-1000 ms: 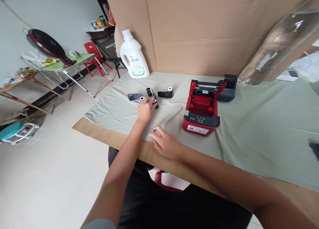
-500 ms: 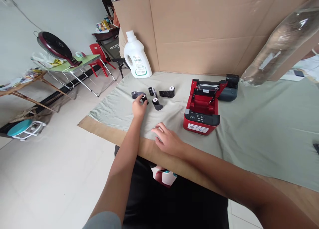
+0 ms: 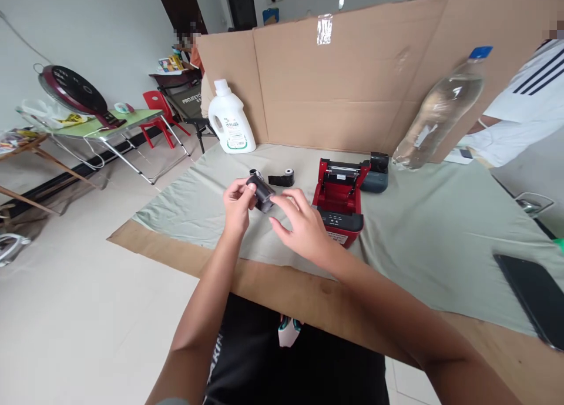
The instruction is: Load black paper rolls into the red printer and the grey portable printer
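My left hand (image 3: 238, 204) grips a dark, shiny roll (image 3: 261, 192) between thumb and fingers, raised over the cloth. Close to the lower right end of this roll is my right hand (image 3: 305, 224). Its fingers are apart and its index fingertip seems to touch the roll; any hold there cannot be made out. Just behind the held roll, another small roll (image 3: 254, 172) is partly hidden. A black roll with a white core and a loose tail (image 3: 280, 180) lies behind my hands. The red label printer (image 3: 338, 196) stands right of them, its lid up, its front partly covered by my right hand.
A white detergent bottle (image 3: 232, 123) stands at the back left before a cardboard screen (image 3: 335, 93). A dark grey device (image 3: 374, 180) sits behind the printer, and a large clear bottle (image 3: 440, 120) leans further right. A black phone (image 3: 531, 296) lies at the right edge.
My left hand has lifted a roll off the cloth and brought it right. My right hand has moved forward to meet it. The view has shifted to the right.
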### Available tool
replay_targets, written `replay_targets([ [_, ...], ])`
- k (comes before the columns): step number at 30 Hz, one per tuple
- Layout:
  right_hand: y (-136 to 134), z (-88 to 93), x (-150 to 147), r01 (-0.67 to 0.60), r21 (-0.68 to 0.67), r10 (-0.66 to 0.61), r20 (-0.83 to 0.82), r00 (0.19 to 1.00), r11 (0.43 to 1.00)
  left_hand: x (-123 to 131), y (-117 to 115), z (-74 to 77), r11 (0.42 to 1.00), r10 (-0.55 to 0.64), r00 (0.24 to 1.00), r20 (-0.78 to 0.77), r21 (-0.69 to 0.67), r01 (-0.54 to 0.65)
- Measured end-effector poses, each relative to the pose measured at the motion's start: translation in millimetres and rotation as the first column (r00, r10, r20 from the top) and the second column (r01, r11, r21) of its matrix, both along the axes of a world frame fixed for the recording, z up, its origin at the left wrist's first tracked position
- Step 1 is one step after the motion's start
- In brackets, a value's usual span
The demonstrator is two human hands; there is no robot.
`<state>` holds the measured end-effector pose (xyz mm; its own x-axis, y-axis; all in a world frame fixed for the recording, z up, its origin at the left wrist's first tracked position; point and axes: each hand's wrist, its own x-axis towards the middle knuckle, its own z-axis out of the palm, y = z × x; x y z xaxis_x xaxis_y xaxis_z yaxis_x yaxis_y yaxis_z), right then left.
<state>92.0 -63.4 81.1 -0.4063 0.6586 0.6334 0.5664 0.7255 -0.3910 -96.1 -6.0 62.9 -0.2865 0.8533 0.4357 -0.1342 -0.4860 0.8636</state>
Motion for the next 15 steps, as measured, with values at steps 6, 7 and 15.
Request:
replay_targets([
  [6,13,35.1,31,0.111,0.045,-0.11,-0.017,0.994,0.993,56,-21,34.9,0.999,-0.044,0.997,-0.07,0.01,0.045],
  [7,16,39.0,37,0.106,0.027,-0.104,-0.056,0.993,0.994,59,-20,38.3,0.999,-0.04,0.994,-0.106,0.005,0.041],
  [15,52,47.6,79,-0.19,-0.432,-0.048,-0.482,0.875,0.881,66,2,15.1,0.919,-0.383,0.904,-0.192,-0.175,0.352],
])
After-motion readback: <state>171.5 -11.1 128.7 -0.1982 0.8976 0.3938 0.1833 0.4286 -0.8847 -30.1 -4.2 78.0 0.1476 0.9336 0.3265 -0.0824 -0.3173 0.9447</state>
